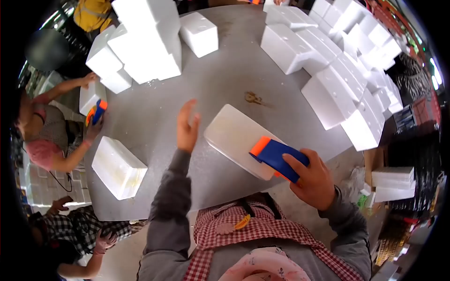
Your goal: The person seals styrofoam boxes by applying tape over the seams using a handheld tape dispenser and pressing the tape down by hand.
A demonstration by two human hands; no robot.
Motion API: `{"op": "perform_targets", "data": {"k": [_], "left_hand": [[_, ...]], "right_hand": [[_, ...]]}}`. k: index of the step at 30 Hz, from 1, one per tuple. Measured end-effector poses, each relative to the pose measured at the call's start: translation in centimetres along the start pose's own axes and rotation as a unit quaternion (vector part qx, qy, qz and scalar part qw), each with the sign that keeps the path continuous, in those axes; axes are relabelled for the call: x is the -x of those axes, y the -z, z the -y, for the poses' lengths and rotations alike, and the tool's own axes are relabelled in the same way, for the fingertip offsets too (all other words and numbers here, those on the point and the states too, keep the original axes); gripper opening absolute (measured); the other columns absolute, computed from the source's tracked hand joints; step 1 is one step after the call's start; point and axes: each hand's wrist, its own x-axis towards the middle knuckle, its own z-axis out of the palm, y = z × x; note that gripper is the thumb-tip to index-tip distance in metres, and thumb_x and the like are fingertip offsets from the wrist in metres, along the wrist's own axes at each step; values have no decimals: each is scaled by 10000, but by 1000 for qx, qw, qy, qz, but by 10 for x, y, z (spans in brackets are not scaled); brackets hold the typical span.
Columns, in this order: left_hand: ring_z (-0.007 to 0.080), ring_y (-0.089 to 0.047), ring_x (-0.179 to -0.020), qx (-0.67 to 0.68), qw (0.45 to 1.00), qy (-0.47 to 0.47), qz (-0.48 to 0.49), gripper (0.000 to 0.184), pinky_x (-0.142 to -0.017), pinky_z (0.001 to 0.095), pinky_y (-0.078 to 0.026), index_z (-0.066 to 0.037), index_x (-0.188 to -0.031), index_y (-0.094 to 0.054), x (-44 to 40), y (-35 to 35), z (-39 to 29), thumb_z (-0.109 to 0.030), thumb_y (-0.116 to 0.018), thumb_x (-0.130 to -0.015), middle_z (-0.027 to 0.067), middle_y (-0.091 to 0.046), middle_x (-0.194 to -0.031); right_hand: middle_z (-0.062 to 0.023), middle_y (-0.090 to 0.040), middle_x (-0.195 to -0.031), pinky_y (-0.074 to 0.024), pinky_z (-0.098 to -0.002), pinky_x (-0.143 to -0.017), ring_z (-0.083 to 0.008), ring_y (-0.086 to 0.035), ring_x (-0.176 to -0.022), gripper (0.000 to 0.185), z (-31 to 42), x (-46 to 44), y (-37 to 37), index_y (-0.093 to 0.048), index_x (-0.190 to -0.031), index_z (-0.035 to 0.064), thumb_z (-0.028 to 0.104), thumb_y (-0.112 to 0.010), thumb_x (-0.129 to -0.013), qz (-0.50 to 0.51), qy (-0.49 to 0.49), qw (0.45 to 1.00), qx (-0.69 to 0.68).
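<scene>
Tape dispenser (281,158) in right fingers (296,166), over box (230,133)

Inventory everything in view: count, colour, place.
Table: one, grey, centre
Flat box: one, white, on table before wearer
Dispenser: one, blue and orange, in right hand, over flat box
Left stack: several boxes, white, table's far left
Right pile: many boxes, white, table's right
Lone boxes: two, white, near left and far middle
Stain: one, brown, mid-table
Co-workers: at least two, pink and checked clothing, left; one holds a blue-orange dispenser
Apron: one, red-white check, on wearer
Left hand: one, bare, open, left of flat box
Right hand: one, bare, gripping dispenser
</scene>
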Motion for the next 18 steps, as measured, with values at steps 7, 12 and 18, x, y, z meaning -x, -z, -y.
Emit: {"op": "perform_targets", "data": {"k": [7, 12, 18], "left_hand": [[270, -258, -1322, -431, 845, -209, 239, 549, -986, 626, -205, -290, -1310, -440, 45, -17, -114, -535, -482, -821, -32, -327, -1423], [248, -420, -1205, -507, 794, -307, 136, 396, -1028, 587, -140, -263, -1259, -495, 9, -54, -117, -309, -479, -866, -13, -509, -1263], [217, -479, -1064, -336, 805, -414, 262, 430, -977, 434, -287, -240, -1270, -492, -85, -117, -92, -285, -515, -843, 40, -546, -1160]], "right_hand": [[-205, -438, -1143, -465, -414, -800, -377, -517, -974, 682, -80, 141, -67, -519, -1207, 157, 28, -702, -562, -90, -73, 989, -93], [-211, -454, -1152, -422, -407, -889, -343, -467, -1097, 643, -113, 123, -202, -460, -1231, 92, 8, -675, -631, -300, -124, 893, -311], [-126, -463, -1144, -449, -303, -846, -194, -503, -1016, 640, -155, 67, -170, -311, -1271, 66, 55, -635, -719, -282, -237, 695, -618]]}}
